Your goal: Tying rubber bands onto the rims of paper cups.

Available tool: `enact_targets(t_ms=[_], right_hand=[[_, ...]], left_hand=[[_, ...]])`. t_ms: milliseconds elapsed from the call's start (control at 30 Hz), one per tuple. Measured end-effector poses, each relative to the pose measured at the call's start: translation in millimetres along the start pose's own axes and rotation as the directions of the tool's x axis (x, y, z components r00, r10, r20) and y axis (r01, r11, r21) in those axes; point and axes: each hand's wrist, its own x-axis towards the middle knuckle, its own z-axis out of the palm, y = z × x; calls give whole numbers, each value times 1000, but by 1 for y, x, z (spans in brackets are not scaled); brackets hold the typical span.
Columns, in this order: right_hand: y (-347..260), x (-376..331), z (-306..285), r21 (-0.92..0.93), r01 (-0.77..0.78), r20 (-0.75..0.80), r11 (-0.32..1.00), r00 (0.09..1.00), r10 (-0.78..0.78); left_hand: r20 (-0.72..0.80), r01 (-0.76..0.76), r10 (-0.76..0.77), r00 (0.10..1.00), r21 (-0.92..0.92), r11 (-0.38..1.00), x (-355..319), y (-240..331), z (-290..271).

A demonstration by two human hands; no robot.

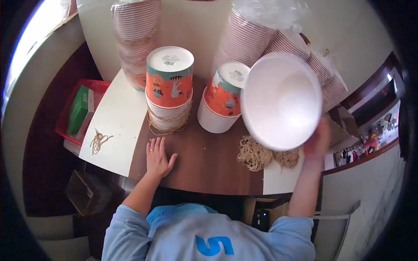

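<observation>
My right hand (318, 140), blurred, grips the lower right rim of a white paper bucket (282, 102). The bucket is tilted, its white inside facing up at me; some fingers are hidden behind it. My left hand (158, 160) rests flat on the brown tabletop (200, 169), fingers spread and holding nothing. Just beyond it stands a stack of upturned orange and green paper buckets (170, 89), with twine (167, 124) around its lower part. A second upturned stack (220, 102) stands to its right, partly covered by the raised bucket.
Heaps of twine (254, 155) lie near the front right. Loose twine (100, 141) rests on the white board at left. Plastic-wrapped bucket stacks stand at the back left (137, 39) and back right (248, 35). Left of the table are a red crate (101, 87) and green box (78, 111).
</observation>
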Motion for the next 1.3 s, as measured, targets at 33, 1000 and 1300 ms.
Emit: enact_targets(t_ms=[33,1000,1300], right_hand=[[-3,-6,-3,-5,-4,-13,1000,1000,4],[129,0,-89,-995,-93,-92,23,995,45],[128,19,-100,-947,250,276,-203,955,-112]], left_hand=[[-12,-3,3,1000,22,1000,-1,5,-3],[-146,-128,130,981,25,991,3,8,1],[-173,-175,172,970,2,985,6,7,5]])
